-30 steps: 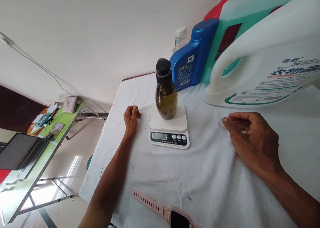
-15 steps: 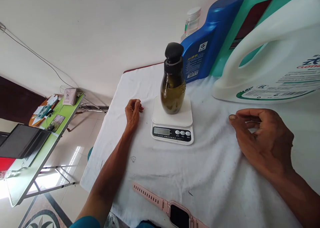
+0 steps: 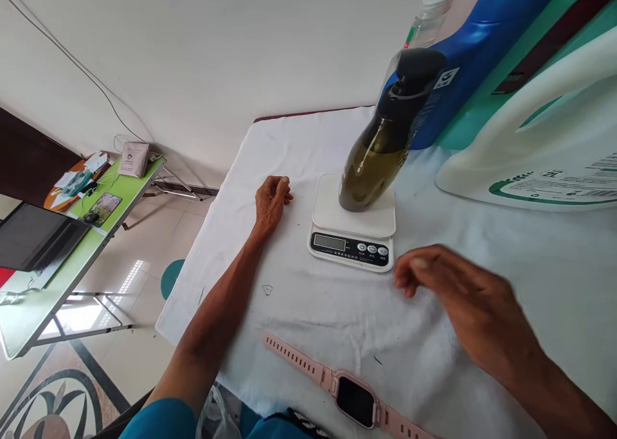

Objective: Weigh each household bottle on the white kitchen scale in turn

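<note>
A dark olive bottle with a black cap stands on a small white kitchen scale on a table covered with a white cloth. My left hand rests on the cloth just left of the scale, fingers curled, holding nothing. My right hand, blurred, hovers low over the cloth to the right of the scale's front, fingers loosely bent and empty, its fingertips close to the scale's right corner.
A blue jug, a green jug and a large white detergent jug stand behind the scale, with a clear bottle behind them. A pink smartwatch lies at the near edge. A green table with a laptop stands at left.
My right hand has moved left and nearer, toward the scale's front right corner. The head has shifted, so the bottle and jugs appear further right and tilted. My left hand stays put.
</note>
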Available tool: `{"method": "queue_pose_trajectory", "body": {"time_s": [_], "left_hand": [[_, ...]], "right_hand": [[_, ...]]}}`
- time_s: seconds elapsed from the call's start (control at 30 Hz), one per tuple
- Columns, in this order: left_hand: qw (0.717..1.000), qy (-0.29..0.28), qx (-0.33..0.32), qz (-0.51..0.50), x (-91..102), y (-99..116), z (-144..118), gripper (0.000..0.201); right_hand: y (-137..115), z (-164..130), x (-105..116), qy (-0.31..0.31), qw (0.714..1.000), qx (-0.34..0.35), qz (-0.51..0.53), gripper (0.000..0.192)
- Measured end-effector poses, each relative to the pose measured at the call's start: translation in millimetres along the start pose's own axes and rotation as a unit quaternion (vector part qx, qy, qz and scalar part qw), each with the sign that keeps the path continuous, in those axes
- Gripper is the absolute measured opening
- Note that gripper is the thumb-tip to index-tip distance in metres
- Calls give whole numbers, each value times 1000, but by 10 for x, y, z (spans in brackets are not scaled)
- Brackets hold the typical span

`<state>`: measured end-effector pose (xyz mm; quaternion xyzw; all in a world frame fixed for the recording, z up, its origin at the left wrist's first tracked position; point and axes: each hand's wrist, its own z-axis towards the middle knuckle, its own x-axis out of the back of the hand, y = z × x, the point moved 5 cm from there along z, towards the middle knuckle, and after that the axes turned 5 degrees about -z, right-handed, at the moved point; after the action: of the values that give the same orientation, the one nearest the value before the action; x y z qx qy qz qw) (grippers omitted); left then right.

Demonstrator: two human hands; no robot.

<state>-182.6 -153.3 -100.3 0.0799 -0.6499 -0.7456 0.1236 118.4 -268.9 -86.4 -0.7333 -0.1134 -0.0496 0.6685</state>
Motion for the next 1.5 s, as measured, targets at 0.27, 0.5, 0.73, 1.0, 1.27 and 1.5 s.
{"method": "queue_pose_trajectory", "body": {"time_s": [0.27, 0.5, 0.73, 1.0, 1.27, 1.5], "left_hand": [[1000, -2, 14, 3, -20, 159, -56, 37], [991, -62, -113, 19, -394, 962, -279, 72], [967, -139, -167, 133, -956, 1229, -290, 90], [957, -21, -164, 240, -1095, 1273, -275, 49], [947, -248, -163, 124, -1877, 1552, -549, 48], [908, -385, -115, 119, -2731, 1291, -725, 64]], "right_hand": [[36, -248, -470, -254, 966, -27, 30, 38], [47, -232, -659, -265, 961, 71, -29, 34], [75, -267, -734, -242, 965, 105, -6, 24], [60, -250, -724, -232, 966, 112, 22, 10], [70, -246, -736, -221, 970, 102, 22, 12], [90, -238, -735, -237, 969, 71, 28, 15]]}}
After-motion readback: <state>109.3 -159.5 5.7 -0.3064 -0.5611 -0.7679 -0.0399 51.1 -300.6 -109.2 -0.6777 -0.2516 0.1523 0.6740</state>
